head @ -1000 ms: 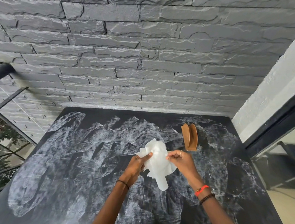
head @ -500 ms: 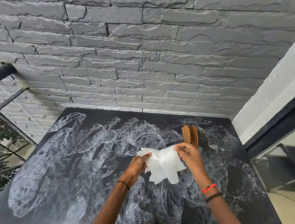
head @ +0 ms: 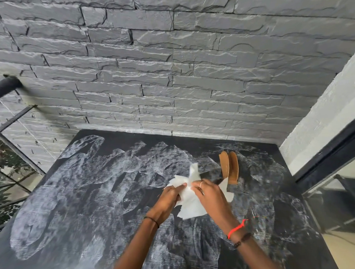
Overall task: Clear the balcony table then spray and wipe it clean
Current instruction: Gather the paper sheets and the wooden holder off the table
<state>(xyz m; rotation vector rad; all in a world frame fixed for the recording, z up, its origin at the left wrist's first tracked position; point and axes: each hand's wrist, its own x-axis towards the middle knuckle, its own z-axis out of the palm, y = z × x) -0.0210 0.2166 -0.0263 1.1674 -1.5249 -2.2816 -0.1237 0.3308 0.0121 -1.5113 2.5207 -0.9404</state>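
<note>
A white paper towel (head: 189, 203) is bunched between both hands above the middle of the black balcony table (head: 79, 230). My left hand (head: 167, 199) grips its left side with curled fingers. My right hand (head: 209, 196), wearing a ring, pinches the towel from the right, close against the left hand. Whitish smear marks cover most of the tabletop.
A brown wooden holder (head: 229, 167) stands upright just beyond my right hand. A grey stone wall (head: 170, 73) backs the table. A black railing (head: 1, 89) and glass lie to the left, a white wall and dark door frame (head: 331, 148) to the right.
The hands held the towel spread apart before; they have come together and the towel is now bunched between them, slightly nearer the wooden holder.
</note>
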